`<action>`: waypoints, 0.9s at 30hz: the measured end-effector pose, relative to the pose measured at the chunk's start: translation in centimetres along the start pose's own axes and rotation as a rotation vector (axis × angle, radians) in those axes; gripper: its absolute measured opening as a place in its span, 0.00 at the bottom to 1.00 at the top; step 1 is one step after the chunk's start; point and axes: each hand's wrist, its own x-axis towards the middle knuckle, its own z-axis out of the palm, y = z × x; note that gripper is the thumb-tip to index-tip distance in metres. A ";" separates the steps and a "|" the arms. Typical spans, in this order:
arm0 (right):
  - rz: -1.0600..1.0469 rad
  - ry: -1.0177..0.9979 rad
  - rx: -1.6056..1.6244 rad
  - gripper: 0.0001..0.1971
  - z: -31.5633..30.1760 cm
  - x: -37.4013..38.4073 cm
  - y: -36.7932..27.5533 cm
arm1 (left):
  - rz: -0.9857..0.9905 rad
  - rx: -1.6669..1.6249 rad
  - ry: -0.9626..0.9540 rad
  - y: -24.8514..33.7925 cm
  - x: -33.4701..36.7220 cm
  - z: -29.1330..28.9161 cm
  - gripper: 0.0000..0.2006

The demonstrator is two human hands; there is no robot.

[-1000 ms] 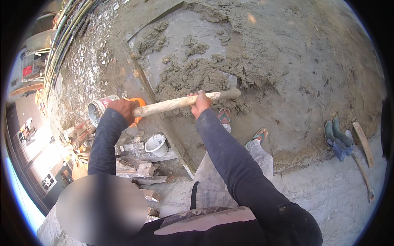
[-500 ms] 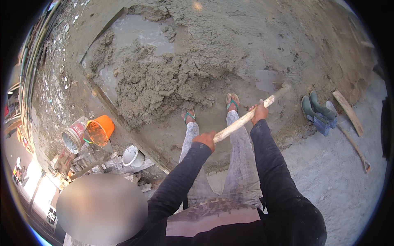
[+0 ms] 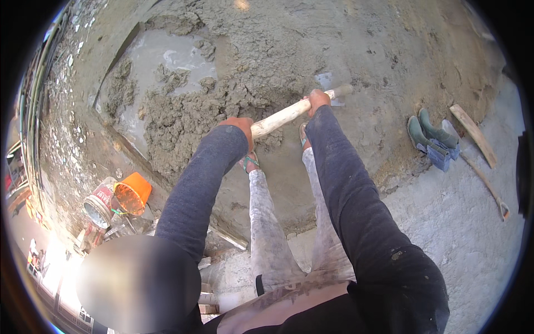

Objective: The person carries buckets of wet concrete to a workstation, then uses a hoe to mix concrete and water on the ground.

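Both of my arms reach forward, holding a hoe by its thick pale wooden handle (image 3: 281, 118). My left hand (image 3: 240, 127) is wrapped round the near end. Farther along, my right hand (image 3: 319, 101) grips it close to the far end, which is smeared by motion. A flat grey blade (image 3: 324, 79) shows beside that end, low over the wet grey mortar; whether it touches is hard to tell. Left of the handle lies a lumpy heap of mortar (image 3: 178, 119), with a pool of greyish water (image 3: 167, 53) beyond it. My sandalled feet stand just below the handle.
An orange bucket (image 3: 133, 193) and a dirty pale bucket (image 3: 100, 205) lie tipped at the left. Green boots (image 3: 425, 136), a plank (image 3: 474, 135) and a wooden-handled tool (image 3: 485, 185) lie at the right. Long poles (image 3: 34, 111) run along the far left. A blurred round patch covers the lower left.
Both hands have moved forward and left with the hoe, arms now stretched farther out. The blade has shifted the same way, and the view has moved slightly.
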 end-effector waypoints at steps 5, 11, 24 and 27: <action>0.117 -0.024 0.245 0.12 4.7 -11.9 4.3 | -0.086 0.044 0.112 -6.7 -10.0 -0.8 0.13; 0.125 -0.165 0.274 0.12 8.6 -25.6 7.9 | -0.179 0.000 0.158 -13.2 -23.2 1.1 0.12; 0.229 -0.500 0.410 0.21 18.3 -43.1 19.1 | -0.333 -0.207 0.267 -32.0 -36.5 7.3 0.15; 0.040 -0.372 0.375 0.18 7.5 -37.0 18.1 | -0.174 -0.482 0.076 -25.8 -29.6 17.2 0.21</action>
